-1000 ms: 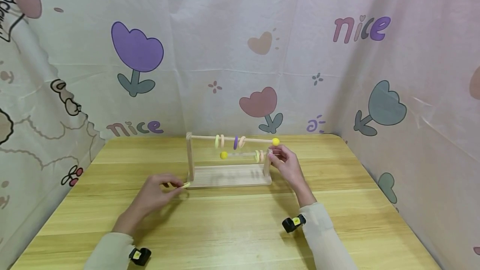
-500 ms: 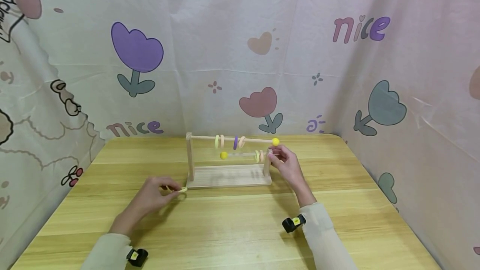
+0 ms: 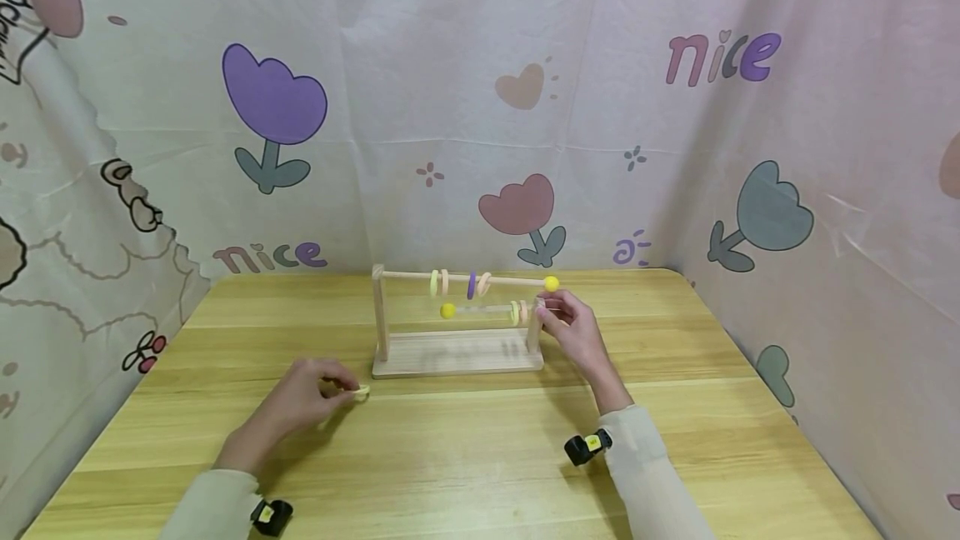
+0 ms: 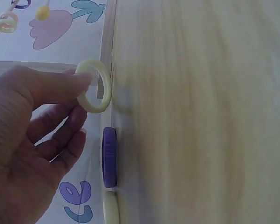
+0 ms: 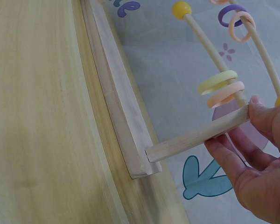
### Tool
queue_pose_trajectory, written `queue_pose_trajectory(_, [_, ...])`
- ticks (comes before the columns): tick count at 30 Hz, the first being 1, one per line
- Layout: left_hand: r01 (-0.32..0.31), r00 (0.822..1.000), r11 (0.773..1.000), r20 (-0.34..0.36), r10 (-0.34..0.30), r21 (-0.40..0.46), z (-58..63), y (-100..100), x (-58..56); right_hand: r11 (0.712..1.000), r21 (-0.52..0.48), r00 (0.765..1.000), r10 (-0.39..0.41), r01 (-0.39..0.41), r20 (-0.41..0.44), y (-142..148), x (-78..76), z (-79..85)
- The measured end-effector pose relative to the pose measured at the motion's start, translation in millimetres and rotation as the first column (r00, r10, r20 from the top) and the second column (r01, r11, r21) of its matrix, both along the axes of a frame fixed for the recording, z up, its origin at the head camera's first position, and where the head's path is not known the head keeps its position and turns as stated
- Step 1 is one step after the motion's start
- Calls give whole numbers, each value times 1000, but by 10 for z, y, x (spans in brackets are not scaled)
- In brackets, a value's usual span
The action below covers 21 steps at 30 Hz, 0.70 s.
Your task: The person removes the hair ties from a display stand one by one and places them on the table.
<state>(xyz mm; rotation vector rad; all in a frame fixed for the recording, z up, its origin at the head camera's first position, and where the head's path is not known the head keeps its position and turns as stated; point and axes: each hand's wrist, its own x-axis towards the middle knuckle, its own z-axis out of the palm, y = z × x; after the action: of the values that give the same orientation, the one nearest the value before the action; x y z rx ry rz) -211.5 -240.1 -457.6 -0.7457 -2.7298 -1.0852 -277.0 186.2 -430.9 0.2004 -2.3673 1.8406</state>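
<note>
My left hand (image 3: 303, 394) pinches a pale yellow ring (image 4: 107, 88) between thumb and fingertips, close over the table in front of the wooden stand's left end. My right hand (image 3: 579, 336) grips the top of the short right post (image 5: 196, 135) of the stand. From that post a lower rod (image 3: 483, 308) points left, with a yellow ball (image 3: 447, 311) at its tip and a green and a peach ring near the post. The upper rod (image 3: 517, 281) starts at the tall left post (image 3: 381, 315), carries green, peach and purple rings, and ends in another yellow ball (image 3: 552, 283).
A purple ridged ring (image 4: 109, 157) and a pale yellow round piece (image 4: 111, 208) lie on the table beyond my left hand, in the left wrist view. The stand's flat base (image 3: 457, 354) rests on the wooden table (image 3: 450, 457). A patterned curtain (image 3: 450, 107) hangs behind.
My left hand has drawn the pale yellow ring away from the stand's left corner, toward me and slightly left. The right hand and the stand have stayed put.
</note>
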Motion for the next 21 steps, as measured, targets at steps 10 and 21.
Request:
queue_pose_trajectory(10, [16,995,1000,100,-15,-11,-14,-50,-10,1000,0,1000,-3,3,12,-3,10,10])
queue_pose_trajectory(21, [29,987,998,160,-21,-49,-11,-107,-35,1000,-10,1000,5,-5,-6,-3,13,26])
